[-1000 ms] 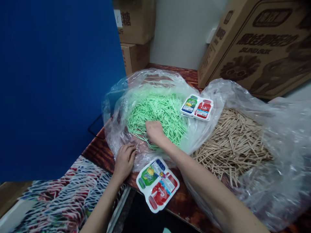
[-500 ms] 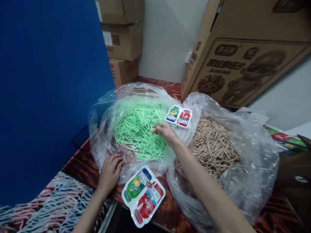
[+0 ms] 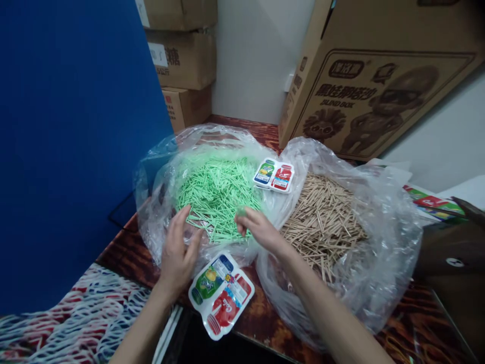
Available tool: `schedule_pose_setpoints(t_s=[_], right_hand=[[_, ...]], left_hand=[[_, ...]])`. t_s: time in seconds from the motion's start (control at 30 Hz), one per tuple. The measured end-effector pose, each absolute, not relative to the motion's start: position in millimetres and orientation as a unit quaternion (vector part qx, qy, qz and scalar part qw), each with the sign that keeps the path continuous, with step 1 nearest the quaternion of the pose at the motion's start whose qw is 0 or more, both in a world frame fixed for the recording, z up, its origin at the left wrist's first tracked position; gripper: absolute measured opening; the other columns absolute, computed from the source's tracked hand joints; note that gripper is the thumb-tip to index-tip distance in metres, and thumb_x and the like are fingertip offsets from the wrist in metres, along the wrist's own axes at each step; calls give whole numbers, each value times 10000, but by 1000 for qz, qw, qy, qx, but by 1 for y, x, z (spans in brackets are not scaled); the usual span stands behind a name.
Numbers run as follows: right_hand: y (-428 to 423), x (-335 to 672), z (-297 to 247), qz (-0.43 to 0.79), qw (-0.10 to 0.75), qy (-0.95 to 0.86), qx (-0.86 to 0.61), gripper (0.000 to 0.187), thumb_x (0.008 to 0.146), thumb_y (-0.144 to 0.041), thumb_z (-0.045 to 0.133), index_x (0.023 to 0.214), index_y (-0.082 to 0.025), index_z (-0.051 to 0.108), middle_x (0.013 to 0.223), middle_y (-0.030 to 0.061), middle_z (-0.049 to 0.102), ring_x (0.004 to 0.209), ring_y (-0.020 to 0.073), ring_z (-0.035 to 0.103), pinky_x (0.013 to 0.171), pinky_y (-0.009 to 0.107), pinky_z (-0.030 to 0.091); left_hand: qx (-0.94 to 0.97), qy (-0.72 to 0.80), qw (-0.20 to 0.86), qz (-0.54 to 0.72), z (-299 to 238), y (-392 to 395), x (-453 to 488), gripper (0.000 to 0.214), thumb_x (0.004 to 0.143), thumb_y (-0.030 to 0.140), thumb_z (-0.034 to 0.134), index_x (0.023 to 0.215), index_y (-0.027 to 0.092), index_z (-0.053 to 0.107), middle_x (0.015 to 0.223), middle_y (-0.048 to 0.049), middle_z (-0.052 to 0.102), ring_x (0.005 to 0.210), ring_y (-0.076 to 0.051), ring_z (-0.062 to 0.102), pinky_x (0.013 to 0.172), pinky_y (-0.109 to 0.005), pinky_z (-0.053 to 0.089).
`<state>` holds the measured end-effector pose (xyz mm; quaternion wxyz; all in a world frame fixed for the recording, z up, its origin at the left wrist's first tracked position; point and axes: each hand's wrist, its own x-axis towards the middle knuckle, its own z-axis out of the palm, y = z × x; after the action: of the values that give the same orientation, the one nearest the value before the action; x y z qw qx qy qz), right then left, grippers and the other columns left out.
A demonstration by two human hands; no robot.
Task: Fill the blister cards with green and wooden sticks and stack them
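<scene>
A heap of thin green sticks (image 3: pixel 217 189) lies in an open clear plastic bag (image 3: pixel 151 222). My left hand (image 3: pixel 180 250) is over the near left edge of that bag, fingers and thumb apart, holding nothing. At the near right side of the heap, my right hand (image 3: pixel 259 227) has its fingers curled together, with blurred green sticks (image 3: pixel 241 212) showing at the fingertips; how many, I cannot tell. Between my forearms lies a white tray-shaped pack (image 3: pixel 222 296) printed with green and red bottles. A smaller stack of similar packs (image 3: pixel 273 175) rests beyond my right hand.
A second clear bag (image 3: pixel 390 242) holds brown sticks (image 3: pixel 326 222) to the right. A large cardboard box (image 3: pixel 379 96) stands behind it, and stacked cartons (image 3: pixel 185 60) are at the back left. A blue panel (image 3: pixel 76 141) borders the left side. Patterned fabric (image 3: pixel 87 313) lies below.
My left hand has lifted off the bag's edge, moved up toward the green heap and spread its fingers. My right hand has dropped slightly nearer to me. The view has shifted a little.
</scene>
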<state>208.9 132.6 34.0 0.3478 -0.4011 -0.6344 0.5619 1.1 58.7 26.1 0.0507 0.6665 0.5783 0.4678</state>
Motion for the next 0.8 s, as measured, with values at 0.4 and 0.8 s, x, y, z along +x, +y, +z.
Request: schedule_pose_setpoints(t_s=[0.4,0.8], right_hand=[[45,218,-10,586,328,-603,-430,204,880,-318,500,772,-176,600,677,-7,589,668,152,536,639,272,450],[8,224,-40,513,401,-572,-499,216,926,-364,453,1032,-231,587,791,20,637,783,204,612,743,313,458]], left_hand=[[807,428,207,349,3,49,65,436,936,261,439,1369,217,440,1385,-129,513,1293,-235,456,1044,-437,409],[678,599,217,367,-19,-1,13,201,910,271,461,798,208,615,829,-41,665,825,-204,616,752,-349,493]])
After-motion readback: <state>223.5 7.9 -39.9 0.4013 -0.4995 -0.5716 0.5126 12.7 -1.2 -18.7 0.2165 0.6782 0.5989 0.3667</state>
